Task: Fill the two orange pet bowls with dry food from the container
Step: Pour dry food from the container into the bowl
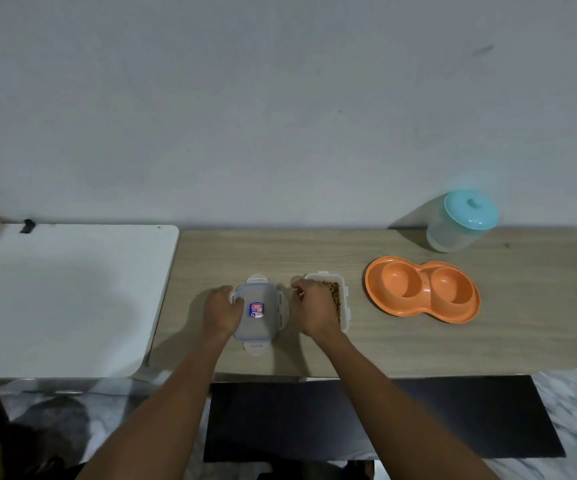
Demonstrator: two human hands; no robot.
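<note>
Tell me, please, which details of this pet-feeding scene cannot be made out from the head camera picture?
- How much dry food the container holds: the right hand covers most of it.
- Whether the right hand's fingers hold any food: they curl out of sight.
- Print on the lid label: too small.
- Contents of the jar with the teal lid: frosted wall, blurred.
- The dark object at the far left edge: cut off.

The right hand point(314, 308) covers most of the container point(344, 299), hiding the dry food point(332, 289) beneath its fingers point(299, 294).
</note>
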